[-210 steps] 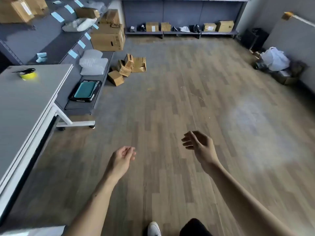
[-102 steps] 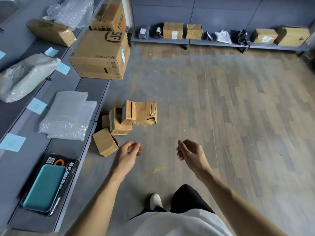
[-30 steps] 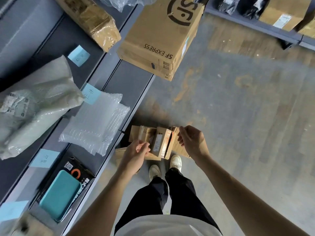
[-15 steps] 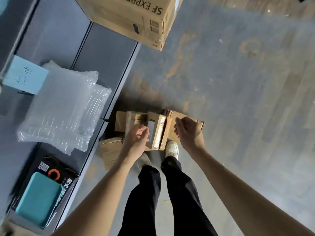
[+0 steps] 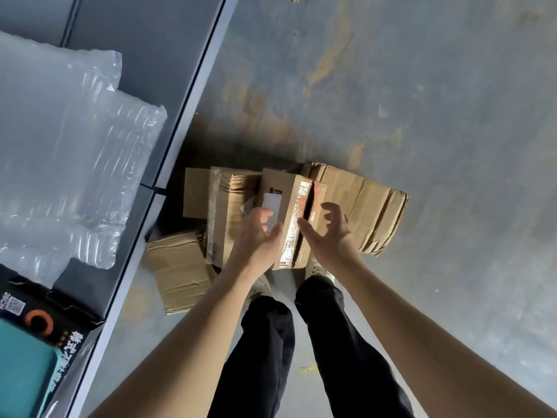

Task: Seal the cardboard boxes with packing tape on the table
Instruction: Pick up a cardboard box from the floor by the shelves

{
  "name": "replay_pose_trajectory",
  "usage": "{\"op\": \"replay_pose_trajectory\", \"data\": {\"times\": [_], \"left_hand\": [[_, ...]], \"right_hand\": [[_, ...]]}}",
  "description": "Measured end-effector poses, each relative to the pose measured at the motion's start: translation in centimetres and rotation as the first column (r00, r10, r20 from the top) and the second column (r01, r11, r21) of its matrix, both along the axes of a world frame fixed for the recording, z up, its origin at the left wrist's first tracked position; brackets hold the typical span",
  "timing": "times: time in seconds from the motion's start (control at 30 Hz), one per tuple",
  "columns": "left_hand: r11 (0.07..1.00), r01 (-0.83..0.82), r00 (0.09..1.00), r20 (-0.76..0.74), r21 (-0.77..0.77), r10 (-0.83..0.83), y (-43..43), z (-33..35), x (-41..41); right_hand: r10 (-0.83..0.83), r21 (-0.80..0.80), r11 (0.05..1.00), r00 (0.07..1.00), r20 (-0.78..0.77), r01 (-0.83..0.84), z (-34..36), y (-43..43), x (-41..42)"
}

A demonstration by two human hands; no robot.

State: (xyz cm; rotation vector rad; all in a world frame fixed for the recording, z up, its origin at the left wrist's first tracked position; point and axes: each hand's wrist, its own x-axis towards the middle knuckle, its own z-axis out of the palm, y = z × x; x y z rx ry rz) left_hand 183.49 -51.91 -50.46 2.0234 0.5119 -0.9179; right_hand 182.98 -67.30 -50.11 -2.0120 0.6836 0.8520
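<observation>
Box position: small brown cardboard box with a shiny taped edge (image 5: 286, 218) stands among flattened brown cardboard boxes (image 5: 358, 203) on the grey floor (image 5: 422, 101), between my hands.
Left hand (image 5: 256, 236): fingers spread, at the box's left face, nothing gripped; contact unclear.
Right hand (image 5: 328, 230): fingers curled apart, empty, just right of the box.
Box look: white label on top, clear tape along one edge.
Nearby: grey shelf (image 5: 168, 55) with clear air-cushion packs (image 5: 69, 152) at left.

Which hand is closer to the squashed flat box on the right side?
Right. The right hand hovers at the flattened box's near edge; the left hand is farther, beyond the upright box.
</observation>
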Motion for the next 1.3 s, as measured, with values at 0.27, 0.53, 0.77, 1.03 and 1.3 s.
{"op": "replay_pose_trajectory", "data": {"times": [0.27, 0.53, 0.77, 1.03, 1.3], "left_hand": [[1.000, 0.011, 1.000, 0.017, -0.029, -0.010, 0.0, -4.2, -0.3], [1.000, -0.022, 1.000, 0.008, 0.001, 0.022, 2.1, -4.5, -0.4], [0.998, -0.069, 0.996, -0.058, 0.015, 0.069, 3.0, -4.6, -0.1], [0.999, -0.026, 0.976, -0.218, -0.020, 0.021, 2.9, -0.8, 0.5], [0.983, -0.173, 0.964, -0.216, -0.054, 0.158, 2.9, 4.3, 2.0]], "right_hand": [[0.057, -0.035, 0.997, 0.985, -0.163, -0.063, -5.5, 2.0, -0.3], [-0.105, -0.079, 0.992, 0.985, -0.135, 0.095, -8.8, 4.8, -0.9], [-0.115, -0.121, 0.987, 0.993, -0.037, 0.110, -7.8, 4.2, -0.6], [-0.083, -0.064, 0.995, 0.997, 0.001, 0.083, -2.6, 2.8, 0.3], [0.026, 0.058, 0.998, 0.999, 0.031, -0.028, 4.7, 2.6, 1.6]]}}
